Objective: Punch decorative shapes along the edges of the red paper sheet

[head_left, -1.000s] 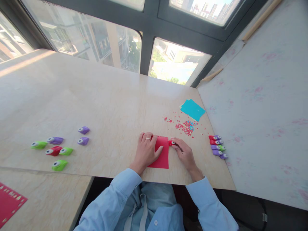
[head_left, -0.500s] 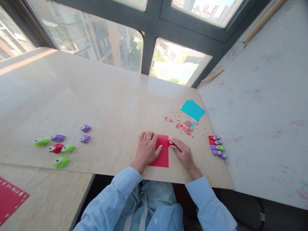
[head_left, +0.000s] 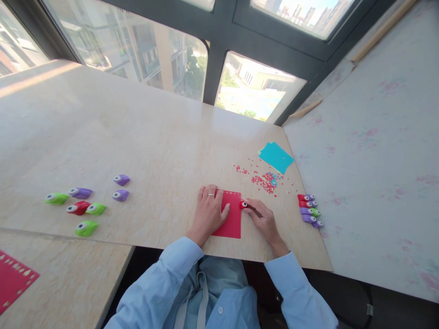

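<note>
A red sheet of paper (head_left: 233, 219) lies on the table in front of me, with a row of small punched holes along its far edge. My left hand (head_left: 210, 211) rests flat on its left part, fingers stretched out, a ring on one finger. At the sheet's right edge, my right hand (head_left: 263, 219) grips a small red craft punch (head_left: 243, 204) between thumb and fingers. The punch touches the paper's edge near the upper right corner. Whether its jaw is around the paper is too small to tell.
Red and blue paper bits (head_left: 265, 182) lie scattered beyond my right hand, near blue sheets (head_left: 276, 157). Several craft punches (head_left: 308, 211) stand against the wall at right; several more (head_left: 78, 208) lie at left. Another punched red sheet (head_left: 15, 278) lies lower left.
The red punch has shifted very slightly down along the sheet's right edge with my right hand. My left hand stays on the paper. The view has tilted a little.
</note>
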`<state>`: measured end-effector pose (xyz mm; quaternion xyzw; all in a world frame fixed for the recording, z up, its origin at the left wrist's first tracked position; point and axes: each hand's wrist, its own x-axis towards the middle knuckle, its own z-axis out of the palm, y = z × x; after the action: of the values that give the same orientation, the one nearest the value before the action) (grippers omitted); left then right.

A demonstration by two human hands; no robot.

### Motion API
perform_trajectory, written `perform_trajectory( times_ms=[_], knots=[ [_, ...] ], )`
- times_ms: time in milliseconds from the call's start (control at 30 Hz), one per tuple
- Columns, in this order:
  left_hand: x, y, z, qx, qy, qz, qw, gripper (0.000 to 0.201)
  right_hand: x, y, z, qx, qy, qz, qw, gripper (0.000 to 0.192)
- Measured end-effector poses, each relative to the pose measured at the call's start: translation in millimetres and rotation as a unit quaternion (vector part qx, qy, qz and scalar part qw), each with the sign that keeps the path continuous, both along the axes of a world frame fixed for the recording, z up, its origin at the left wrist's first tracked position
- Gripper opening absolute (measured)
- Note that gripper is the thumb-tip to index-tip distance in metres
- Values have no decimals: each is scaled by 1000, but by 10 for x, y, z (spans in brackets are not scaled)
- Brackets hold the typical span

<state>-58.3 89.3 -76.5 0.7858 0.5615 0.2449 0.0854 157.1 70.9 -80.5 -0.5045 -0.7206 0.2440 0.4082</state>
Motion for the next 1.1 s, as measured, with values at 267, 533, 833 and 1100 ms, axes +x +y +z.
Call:
perform_trajectory(
  times_ms=[267, 533, 833, 1100],
  knots=[
    [-5, -11, -21, 4, 13, -2, 1000, 43, -4, -1, -24, -13, -9, -7, 1000, 24],
    [0, -5, -10, 3, 10, -2, 1000, 40, -35, 18, -18, 3, -17, -7, 1000, 22],
    [-4, -5, -5, -2, 3, -3, 1000, 39, -82, 47, 77, -131, 83, -59, 986, 29],
    [-13, 2, -15, 2, 1, -3, 1000, 39, 126, 344, 388, -392, 115, -59, 911, 49]
  ],
)
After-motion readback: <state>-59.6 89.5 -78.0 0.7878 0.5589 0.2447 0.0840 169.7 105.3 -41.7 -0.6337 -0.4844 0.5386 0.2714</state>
